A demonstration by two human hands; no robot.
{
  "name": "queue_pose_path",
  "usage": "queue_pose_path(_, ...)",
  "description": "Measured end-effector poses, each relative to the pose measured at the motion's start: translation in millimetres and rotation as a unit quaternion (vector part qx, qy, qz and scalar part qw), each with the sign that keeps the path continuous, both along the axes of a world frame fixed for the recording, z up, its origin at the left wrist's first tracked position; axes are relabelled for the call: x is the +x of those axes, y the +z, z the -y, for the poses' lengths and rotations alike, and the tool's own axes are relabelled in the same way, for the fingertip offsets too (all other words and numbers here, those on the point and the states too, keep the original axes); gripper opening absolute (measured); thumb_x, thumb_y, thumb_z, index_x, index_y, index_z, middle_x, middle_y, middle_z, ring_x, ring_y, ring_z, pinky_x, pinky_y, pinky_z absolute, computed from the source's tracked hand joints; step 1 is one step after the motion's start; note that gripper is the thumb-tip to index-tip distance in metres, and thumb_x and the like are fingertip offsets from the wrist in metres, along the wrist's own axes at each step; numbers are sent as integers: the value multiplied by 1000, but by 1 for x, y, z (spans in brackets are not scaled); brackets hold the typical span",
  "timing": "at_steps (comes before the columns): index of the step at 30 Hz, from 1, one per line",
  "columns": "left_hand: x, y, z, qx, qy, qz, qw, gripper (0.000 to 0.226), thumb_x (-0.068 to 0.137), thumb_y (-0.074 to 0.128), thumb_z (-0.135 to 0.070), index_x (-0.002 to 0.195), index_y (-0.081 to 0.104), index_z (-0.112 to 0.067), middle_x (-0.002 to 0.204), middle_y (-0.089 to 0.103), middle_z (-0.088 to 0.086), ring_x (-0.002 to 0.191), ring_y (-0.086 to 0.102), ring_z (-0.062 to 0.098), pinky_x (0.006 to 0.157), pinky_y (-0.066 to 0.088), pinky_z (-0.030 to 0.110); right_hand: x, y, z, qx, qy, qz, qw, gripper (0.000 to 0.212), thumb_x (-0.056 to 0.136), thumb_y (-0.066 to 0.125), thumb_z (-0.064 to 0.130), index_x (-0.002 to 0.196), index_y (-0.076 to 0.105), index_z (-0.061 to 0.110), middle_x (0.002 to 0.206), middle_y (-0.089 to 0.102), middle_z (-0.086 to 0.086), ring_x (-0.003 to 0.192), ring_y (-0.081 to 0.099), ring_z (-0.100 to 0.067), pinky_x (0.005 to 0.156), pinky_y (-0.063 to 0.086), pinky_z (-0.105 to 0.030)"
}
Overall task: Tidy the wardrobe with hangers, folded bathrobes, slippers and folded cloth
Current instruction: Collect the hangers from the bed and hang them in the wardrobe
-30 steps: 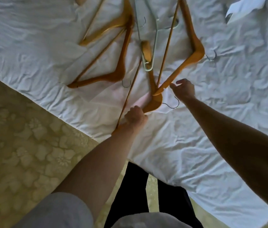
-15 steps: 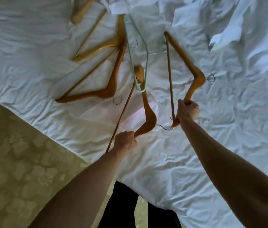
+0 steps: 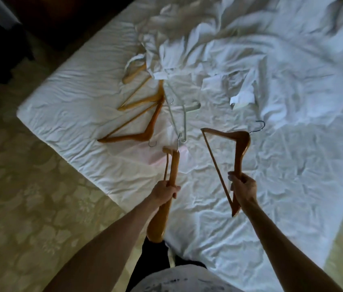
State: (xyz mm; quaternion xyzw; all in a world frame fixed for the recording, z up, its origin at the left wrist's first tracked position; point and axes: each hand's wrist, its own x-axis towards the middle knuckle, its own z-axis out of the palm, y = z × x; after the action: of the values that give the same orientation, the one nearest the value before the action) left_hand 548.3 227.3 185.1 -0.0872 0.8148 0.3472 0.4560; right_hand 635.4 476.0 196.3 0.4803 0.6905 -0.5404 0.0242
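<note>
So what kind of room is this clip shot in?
Probably a hotel bedroom. A bed with rumpled white sheets fills the view, wooden hangers lie on it, and patterned carpet covers the floor. Each hand holds another hanger.

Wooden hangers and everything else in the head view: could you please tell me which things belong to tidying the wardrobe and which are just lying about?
Belong to the job:
- orange wooden hanger gripped by the left hand
- orange wooden hanger with dark hook gripped by the right hand
- orange wooden hangers on the bed
- pale thin hangers
- crumpled white cloth

Just lying about:
- white bed sheet
- patterned beige carpet
</note>
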Motion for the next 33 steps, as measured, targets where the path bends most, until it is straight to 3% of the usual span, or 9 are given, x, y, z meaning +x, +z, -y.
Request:
queue_pose_path(5, 35, 45, 16, 56, 144, -35, 987, 37, 87, 70, -43, 65, 72, -14, 60, 61, 2, 59, 57, 19, 61, 42, 27, 30, 49, 42, -30, 122, -63, 990, 9, 91, 66, 17, 85, 71, 12, 65, 67, -2, 57, 59, -10, 54, 45, -21)
queue_pose_path(7, 49, 62, 27, 92, 221, -42, 970, 36, 86, 72, -42, 69, 75, -11, 68, 70, 7, 65, 62, 21, 64, 47, 28, 36, 66, 60, -41, 195, -89, 976, 8, 91, 67, 16, 85, 70, 12, 67, 69, 0, 60, 63, -6, 56, 47, -16)
queue_pose_path(9, 60, 80, 41, 128, 278, -61, 950, 31, 90, 70, -34, 81, 77, -4, 75, 74, 5, 67, 65, 16, 60, 49, 19, 39, 80, 81, -46, 263, -111, 957, 5, 90, 68, 15, 87, 69, 11, 70, 70, 1, 64, 64, -2, 58, 46, -10)
queue_pose_path(13, 78, 117, 79, 150, 307, -112, 933, 28, 93, 68, -33, 81, 77, -9, 76, 77, 1, 75, 69, 15, 69, 47, 24, 35, 101, 125, -56, 353, -135, 924, 5, 90, 70, 19, 89, 68, 14, 75, 73, -1, 65, 65, -6, 59, 47, -13)
queue_pose_path(17, 95, 152, 131, 176, 333, -158, 913, 29, 96, 64, -28, 80, 74, -6, 73, 75, 5, 51, 57, 5, 66, 43, 26, 24, 115, 175, -52, 438, -148, 885, 12, 90, 70, 33, 92, 66, 22, 79, 73, -4, 67, 67, -19, 62, 55, -32)
queue_pose_path(20, 110, 170, 178, 184, 340, -196, 901, 31, 97, 63, -28, 87, 75, 0, 83, 76, 11, 57, 58, 7, 62, 44, 21, 13, 130, 222, -45, 499, -167, 849, 18, 88, 71, 41, 95, 65, 26, 80, 71, -2, 66, 66, -12, 62, 54, -26)
queue_pose_path(23, 124, 177, 222, 173, 357, -217, 892, 30, 94, 67, -36, 85, 79, -9, 85, 77, 11, 69, 60, 18, 69, 49, 30, 3, 146, 273, -46, 541, -187, 819, 21, 85, 74, 42, 96, 65, 27, 82, 69, 2, 73, 66, -9, 64, 51, -19)
queue_pose_path(28, 142, 190, 297, 165, 421, -252, 856, 19, 94, 68, -26, 86, 76, -11, 74, 76, -6, 62, 66, 2, 62, 49, 18, -13, 162, 363, -59, 609, -202, 765, 25, 81, 75, 50, 94, 66, 31, 82, 69, 6, 79, 65, -26, 71, 56, -39)
queue_pose_path(33, 153, 206, 396, 116, 437, -288, 845, 21, 94, 68, -30, 81, 79, -17, 78, 75, -1, 69, 65, 14, 67, 51, 24, -27, 181, 470, -80, 646, -215, 728, 50, 66, 72, 68, 95, 66, 28, 83, 67, 1, 79, 65, -24, 71, 55, -34)
